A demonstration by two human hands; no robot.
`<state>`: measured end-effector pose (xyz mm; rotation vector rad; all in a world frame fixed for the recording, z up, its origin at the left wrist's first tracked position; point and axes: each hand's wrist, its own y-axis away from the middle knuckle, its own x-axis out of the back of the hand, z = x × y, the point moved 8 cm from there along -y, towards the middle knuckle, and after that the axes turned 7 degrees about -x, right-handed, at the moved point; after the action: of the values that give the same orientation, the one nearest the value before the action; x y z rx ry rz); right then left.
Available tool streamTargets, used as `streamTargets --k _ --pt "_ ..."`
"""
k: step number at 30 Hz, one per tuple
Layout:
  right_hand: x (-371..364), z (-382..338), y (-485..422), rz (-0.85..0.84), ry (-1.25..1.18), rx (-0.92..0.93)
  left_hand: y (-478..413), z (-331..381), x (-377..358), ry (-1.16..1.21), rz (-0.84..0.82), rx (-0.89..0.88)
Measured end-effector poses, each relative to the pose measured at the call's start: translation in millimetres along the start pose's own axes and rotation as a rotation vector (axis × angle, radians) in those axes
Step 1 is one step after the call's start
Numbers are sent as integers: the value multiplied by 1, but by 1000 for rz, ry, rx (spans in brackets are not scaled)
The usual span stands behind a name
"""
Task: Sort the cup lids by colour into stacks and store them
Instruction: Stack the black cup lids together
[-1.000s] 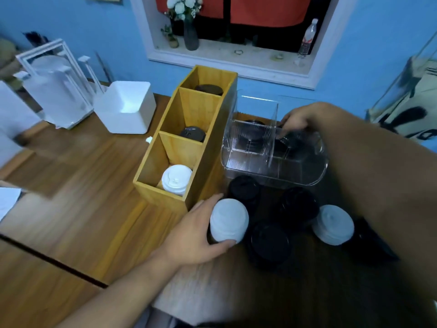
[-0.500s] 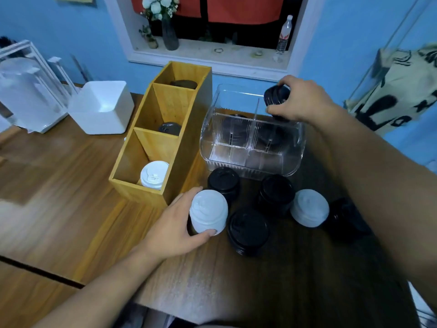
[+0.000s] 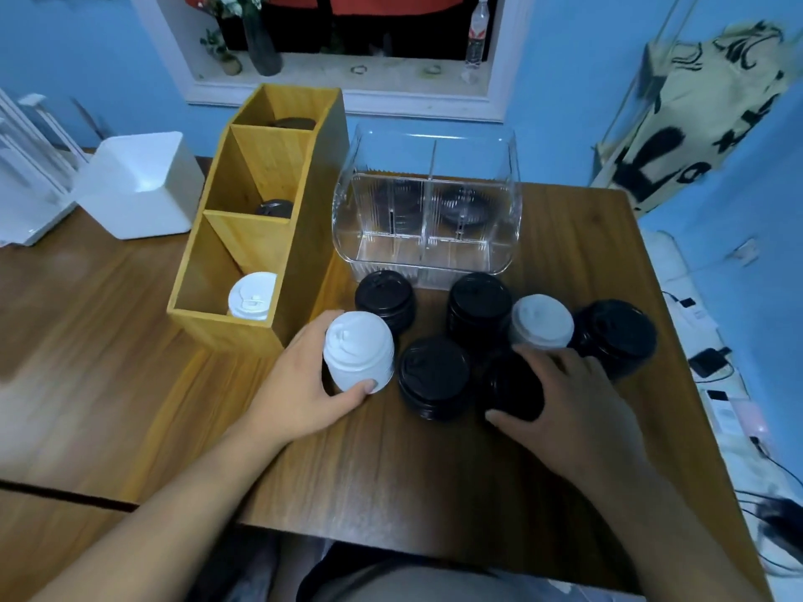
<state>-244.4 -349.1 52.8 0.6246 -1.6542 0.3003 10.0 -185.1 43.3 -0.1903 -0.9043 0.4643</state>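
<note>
White stack [image 3: 358, 351] of lids stands on the wooden table [image 3: 391, 480], just beside the near end of the bamboo organiser [image 3: 304, 236]; your left hand [image 3: 300, 393] has thumb and fingers curled round it, while your right hand [image 3: 565, 401] cups a black stack [image 3: 512, 388], fingers curled over it; grip low and evenly, probably, so no lid slips as you lift; both stacks sit domes up, long axis vertical
</note>
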Motion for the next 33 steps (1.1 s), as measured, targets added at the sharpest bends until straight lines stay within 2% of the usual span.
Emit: streamTargets --k 4,8,11,14,18,22,25,29,33 --pt "-12 2 1 6 81 -6 6 2 2 2 21 15" --pt "-19 8 8 -113 -68 41 30 -7 3 -59 56 134" --pt "-16 10 12 -110 -172 69 43 21 12 -210 172 -47" --pt "-7 16 12 -56 -211 47 47 53 0 -269 168 -171" --pt "10 24 15 63 -289 -12 46 76 -13 -371 127 -202" --pt "19 11 15 119 -332 15 38 63 -9 -454 101 -126" --pt "25 -8 13 145 -359 60 29 65 -15 -454 43 -196" --pt "35 -46 7 200 -220 107 23 57 -3 -450 42 -189" --pt "25 -78 -2 166 -33 97 32 52 10 -435 55 -126"
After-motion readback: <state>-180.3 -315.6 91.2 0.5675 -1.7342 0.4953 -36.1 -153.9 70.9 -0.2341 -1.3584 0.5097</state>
